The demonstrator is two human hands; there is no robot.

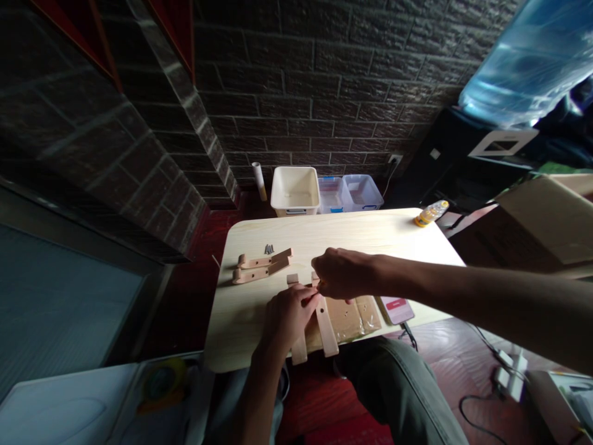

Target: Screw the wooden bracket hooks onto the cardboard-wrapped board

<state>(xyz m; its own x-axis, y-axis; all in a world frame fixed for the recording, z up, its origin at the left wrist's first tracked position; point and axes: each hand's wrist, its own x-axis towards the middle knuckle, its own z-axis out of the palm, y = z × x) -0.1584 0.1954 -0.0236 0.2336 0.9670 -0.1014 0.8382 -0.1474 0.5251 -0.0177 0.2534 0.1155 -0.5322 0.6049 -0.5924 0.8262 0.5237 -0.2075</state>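
Observation:
My right hand (340, 272) is curled into a fist above a wooden strip, and whatever it grips is hidden by the fingers. Beside it, my left hand (290, 309) is closed, thumb and forefinger meeting near the strip's upper part; what lies between them does not show. The wooden strip (327, 330) has a dark hole and rests partly on a cardboard sheet (349, 318). A second wooden strip (299, 352) lies to its left, mostly covered by my left hand. Further left are two drilled wooden pieces (254, 274) with notched ends, and several screws (269, 249).
A phone (396, 310) with a cable lies right of the cardboard on the pale table (352, 232). A yellow-capped bottle (430, 214) stands at the far right corner. Behind the table are a cream bin (296, 204) and clear plastic boxes (361, 191).

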